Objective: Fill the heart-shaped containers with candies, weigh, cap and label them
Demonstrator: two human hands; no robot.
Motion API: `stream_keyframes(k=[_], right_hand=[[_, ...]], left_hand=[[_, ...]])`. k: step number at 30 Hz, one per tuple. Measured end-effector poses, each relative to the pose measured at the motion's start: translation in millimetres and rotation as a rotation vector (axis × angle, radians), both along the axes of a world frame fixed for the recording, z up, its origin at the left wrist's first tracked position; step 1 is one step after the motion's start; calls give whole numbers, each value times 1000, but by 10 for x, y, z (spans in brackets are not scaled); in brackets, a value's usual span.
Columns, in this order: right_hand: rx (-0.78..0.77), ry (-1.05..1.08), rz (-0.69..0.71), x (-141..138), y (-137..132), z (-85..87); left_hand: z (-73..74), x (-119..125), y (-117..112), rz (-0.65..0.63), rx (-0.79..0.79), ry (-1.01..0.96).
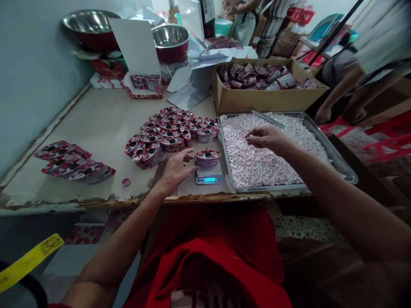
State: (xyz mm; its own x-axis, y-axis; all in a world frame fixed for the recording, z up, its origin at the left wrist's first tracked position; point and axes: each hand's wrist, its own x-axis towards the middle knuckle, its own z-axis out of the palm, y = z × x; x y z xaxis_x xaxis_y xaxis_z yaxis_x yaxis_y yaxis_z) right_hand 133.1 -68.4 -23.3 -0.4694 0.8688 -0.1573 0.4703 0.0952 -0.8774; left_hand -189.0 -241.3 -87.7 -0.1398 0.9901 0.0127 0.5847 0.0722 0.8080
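Observation:
A small red-and-white printed container [208,157] sits on a little digital scale [209,176] near the table's front edge. My left hand [176,167] rests on the table just left of the scale, fingers stretched toward the container, holding nothing. My right hand [265,137] hovers over a metal tray [334,150] heaped with small pink-white candies [257,158], fingers pinched together; what they hold is too small to see. A pile of matching containers [170,134] lies beyond my left hand.
Flattened printed packs [72,162] lie at the left, a cardboard box of filled packs [266,87] behind the tray. Steel bowls [170,40], an open white box [141,64] and papers stand at the back. Other people [362,72] work at the right and far end.

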Motion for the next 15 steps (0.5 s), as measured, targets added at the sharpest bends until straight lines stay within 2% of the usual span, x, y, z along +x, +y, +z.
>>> stream_keyframes(k=[3, 7, 11, 13, 15], right_hand=[[-59, 39, 198, -522, -217, 70], [101, -117, 369, -1042, -428, 85], [193, -253, 363, -1207, -526, 82], [162, -242, 360, -1204, -520, 83], [65, -173, 347, -1177, -456, 78]], left_hand=[[-59, 6, 42, -35, 28, -62], [-16, -63, 35, -52, 46, -69], [71, -137, 7, -51, 48, -58], [109, -149, 8, -49, 48, -61], [145, -135, 29, -58, 52, -58]])
